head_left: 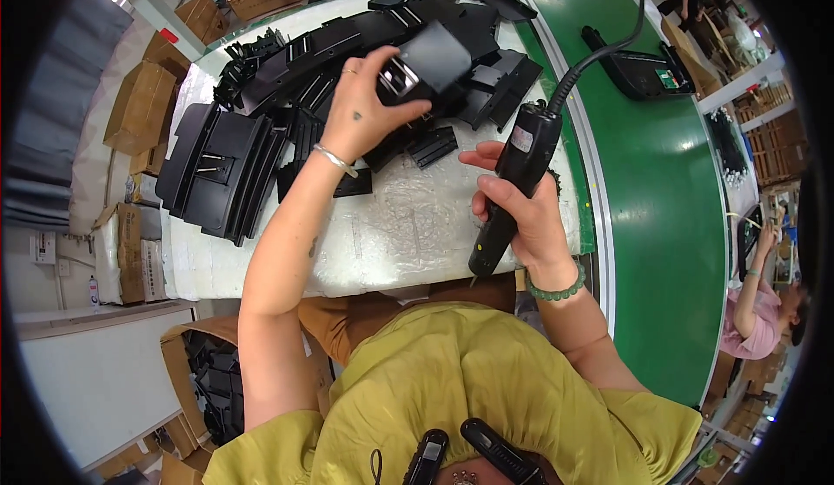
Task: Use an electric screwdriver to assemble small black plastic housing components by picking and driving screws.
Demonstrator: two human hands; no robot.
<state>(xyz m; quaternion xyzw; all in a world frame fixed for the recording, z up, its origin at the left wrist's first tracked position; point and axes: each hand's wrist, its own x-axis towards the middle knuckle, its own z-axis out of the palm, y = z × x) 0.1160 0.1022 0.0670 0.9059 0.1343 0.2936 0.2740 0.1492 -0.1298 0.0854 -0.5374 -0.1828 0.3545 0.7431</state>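
Note:
My left hand (pixel 369 107) grips a dark plastic housing (pixel 439 55) by its near edge, thumb on one side and fingers on the other. It is held above a pile of black plastic parts (pixel 330 46) on the table. A black electric screwdriver (pixel 521 159) with a thick cable from its top is in my right hand (pixel 526 211), its thin bit pointing down near the table's front edge. To the left of my left forearm, several black panels (pixel 221 172) stand stacked together. A small black part (pixel 433 147) lies just beyond my right fingers.
A green conveyor belt (pixel 656 250) runs along the table's right side, carrying a black shell (pixel 643 72) with a small green board. An opened carton (pixel 178 372) of black parts stands at lower left. Another person in pink (pixel 751 315) is across the belt.

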